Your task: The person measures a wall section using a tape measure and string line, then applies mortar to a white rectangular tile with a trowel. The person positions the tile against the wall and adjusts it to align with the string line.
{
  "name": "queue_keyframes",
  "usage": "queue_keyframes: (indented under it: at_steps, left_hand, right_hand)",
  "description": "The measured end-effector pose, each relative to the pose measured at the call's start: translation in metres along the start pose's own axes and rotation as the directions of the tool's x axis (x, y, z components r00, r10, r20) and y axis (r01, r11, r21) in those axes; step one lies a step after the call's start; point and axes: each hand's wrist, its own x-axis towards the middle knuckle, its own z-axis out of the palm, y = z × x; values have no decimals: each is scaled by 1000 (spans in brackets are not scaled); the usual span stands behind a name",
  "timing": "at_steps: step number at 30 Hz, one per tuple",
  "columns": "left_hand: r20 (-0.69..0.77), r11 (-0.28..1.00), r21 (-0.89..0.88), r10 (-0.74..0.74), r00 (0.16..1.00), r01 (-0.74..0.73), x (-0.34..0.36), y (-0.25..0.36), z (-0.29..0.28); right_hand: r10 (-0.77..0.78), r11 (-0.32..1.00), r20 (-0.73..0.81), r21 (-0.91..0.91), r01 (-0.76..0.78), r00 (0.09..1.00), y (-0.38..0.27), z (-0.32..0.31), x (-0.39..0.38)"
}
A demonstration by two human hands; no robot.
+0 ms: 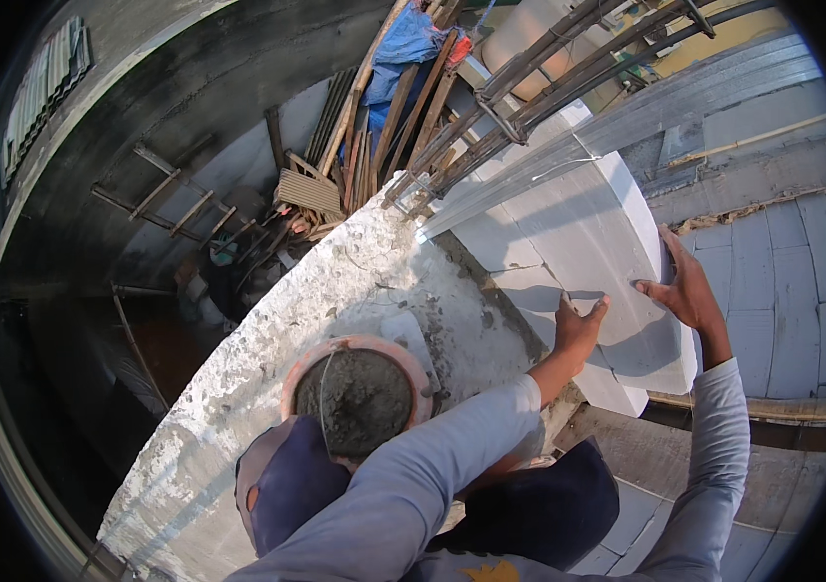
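Observation:
A large white wall block [641,291] sits at the right end of a row of white blocks [510,242]. My right hand [689,291] grips its right edge, thumb on the near face and fingers over the side. My left hand [578,335] lies against the blockwork left of it, thumb and a finger spread apart; its other fingers are hidden. A round orange-rimmed bucket [289,393] of wet grey mortar [360,403] stands at my knees on a rough concrete slab [238,398].
Tied steel rebar [529,102] slants over the blocks, alongside a long silvery strip [646,136]. The slab edge drops off at left, toward a wooden ladder [180,199]. Timber planks [408,116] and blue sheeting [398,44] pile beyond. At right lies lower block masonry [772,291].

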Motion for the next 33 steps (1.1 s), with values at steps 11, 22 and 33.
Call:
queue_keyframes:
  at_steps: [11, 22, 33]
  left_hand:
    - [12, 998, -42, -55, 998, 55, -4, 1, 1]
    - [71, 994, -61, -91, 993, 95, -18, 21, -11]
    - [243, 831, 533, 28, 970, -158, -21, 38, -51]
  right_hand:
    - [-21, 999, -50, -49, 19, 999, 13, 3, 2]
    - [19, 1000, -18, -6, -19, 1000, -12, 1, -6]
    - [47, 992, -501, 126, 19, 864, 1, 9, -107]
